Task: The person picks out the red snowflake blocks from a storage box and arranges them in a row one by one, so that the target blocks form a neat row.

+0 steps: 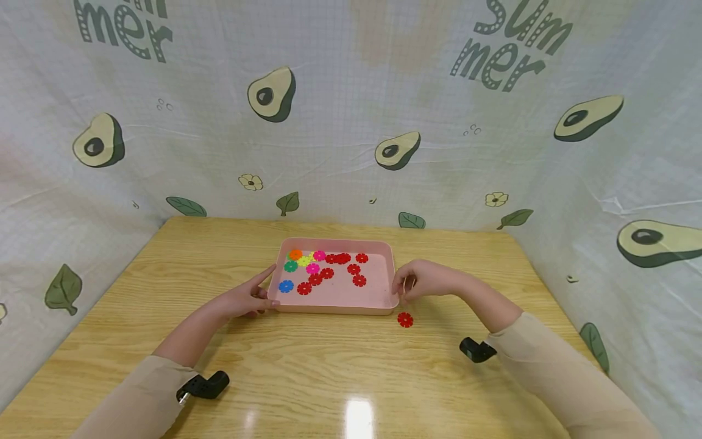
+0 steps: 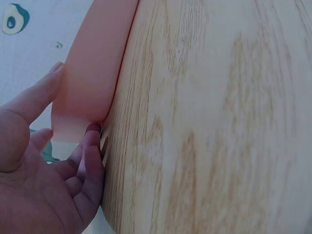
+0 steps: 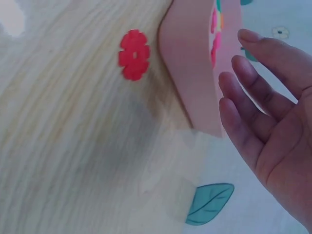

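A shallow pink tray (image 1: 337, 299) stands on the table with plastic snowflake discs inside, several of them red (image 1: 359, 280). My left hand (image 1: 244, 299) holds the tray's front left corner, thumb along the front and a finger at the left rim. In the left wrist view, its other fingers (image 2: 92, 161) curl low by the tray's base. At the right rim is my right hand (image 1: 425, 280), its fingers loosely bent with nothing between them in the right wrist view. One red snowflake disc (image 1: 405, 320) lies on the table just outside the front right corner.
Toward the tray's left side are a blue disc (image 1: 286, 286), a green disc (image 1: 290, 266), an orange disc (image 1: 295, 254), and yellow and pink ones. The wooden table (image 1: 307, 378) meets a printed cloth (image 1: 340, 110) hanging at the back and sides.
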The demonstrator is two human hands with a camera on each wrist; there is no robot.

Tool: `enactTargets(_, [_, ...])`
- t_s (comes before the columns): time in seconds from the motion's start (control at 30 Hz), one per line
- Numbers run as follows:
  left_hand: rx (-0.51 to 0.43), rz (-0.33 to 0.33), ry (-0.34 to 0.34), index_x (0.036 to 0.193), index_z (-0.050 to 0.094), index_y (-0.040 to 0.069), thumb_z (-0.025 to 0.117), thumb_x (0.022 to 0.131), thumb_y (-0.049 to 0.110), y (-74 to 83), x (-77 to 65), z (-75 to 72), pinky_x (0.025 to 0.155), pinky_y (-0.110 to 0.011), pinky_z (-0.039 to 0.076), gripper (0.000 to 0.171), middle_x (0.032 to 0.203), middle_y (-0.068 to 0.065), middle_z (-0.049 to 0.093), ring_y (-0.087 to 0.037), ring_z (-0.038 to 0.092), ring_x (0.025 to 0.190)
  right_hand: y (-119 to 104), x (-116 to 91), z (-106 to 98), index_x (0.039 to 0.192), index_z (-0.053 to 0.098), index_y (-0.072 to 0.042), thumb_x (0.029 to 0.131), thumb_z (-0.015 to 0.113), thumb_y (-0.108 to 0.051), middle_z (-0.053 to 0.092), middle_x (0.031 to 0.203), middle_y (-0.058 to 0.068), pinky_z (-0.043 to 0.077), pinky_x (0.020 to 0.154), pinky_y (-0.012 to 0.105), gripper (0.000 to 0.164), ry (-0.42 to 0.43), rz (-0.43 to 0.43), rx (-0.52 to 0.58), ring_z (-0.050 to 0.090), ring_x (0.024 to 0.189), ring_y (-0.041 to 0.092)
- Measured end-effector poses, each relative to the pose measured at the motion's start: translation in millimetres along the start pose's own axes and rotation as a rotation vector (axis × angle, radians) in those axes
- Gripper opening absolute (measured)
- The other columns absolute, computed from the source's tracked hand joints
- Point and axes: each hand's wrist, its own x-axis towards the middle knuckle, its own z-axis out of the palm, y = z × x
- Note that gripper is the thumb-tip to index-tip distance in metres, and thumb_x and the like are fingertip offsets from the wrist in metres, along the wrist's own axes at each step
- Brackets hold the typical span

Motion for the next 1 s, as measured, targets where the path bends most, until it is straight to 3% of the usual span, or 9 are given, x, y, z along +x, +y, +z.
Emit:
enactTargets(0.47, [0.008, -0.003, 0.009, 0.158, 0.008, 0.021, 0.075, 0.087, 0.031, 0.1, -3.5, 1.2, 0.07, -0.032, 0.043, 0.098, 0.097, -0.011, 0.048, -0.024, 0.052, 0.083, -15.4, 49.1, -11.1, 0.103, 0.071, 0.0, 0.085, 0.072, 0.0, 0.066, 0.102, 0.013, 0.052, 0.075, 0.031, 0.019, -0.038, 0.036, 0.003, 0.059, 0.089, 0.023])
enactTargets(0.63, [0.004, -0.004, 0.015, 0.158, 0.009, 0.022, 0.075, 0.086, 0.032, -1.0, -2.5, 0.5, 0.071, -0.032, 0.043, 0.098, 0.098, -0.011, 0.048, -0.024, 0.052, 0.083, -12.5, 68.7, -11.8, 0.105, 0.071, 0.0, 0.085, 0.072, 0.0, 0.067, 0.103, 0.013, 0.052, 0.077, 0.03, 0.02, -0.048, 0.033, -0.033, 0.059, 0.092, 0.024])
enactTargets(1.0, [-0.004, 0.012, 0.007, 0.158, 0.009, 0.021, 0.075, 0.087, 0.031, -1.3, -2.2, 1.3, 0.07, -0.032, 0.043, 0.098, 0.097, -0.011, 0.049, -0.025, 0.051, 0.083, -8.1, 99.1, -5.4, 0.103, 0.073, -0.007, 0.083, 0.076, -0.003, 0.067, 0.1, 0.004, 0.052, 0.078, 0.03, 0.021, -0.105, 0.112, -0.104, 0.061, 0.091, 0.019])
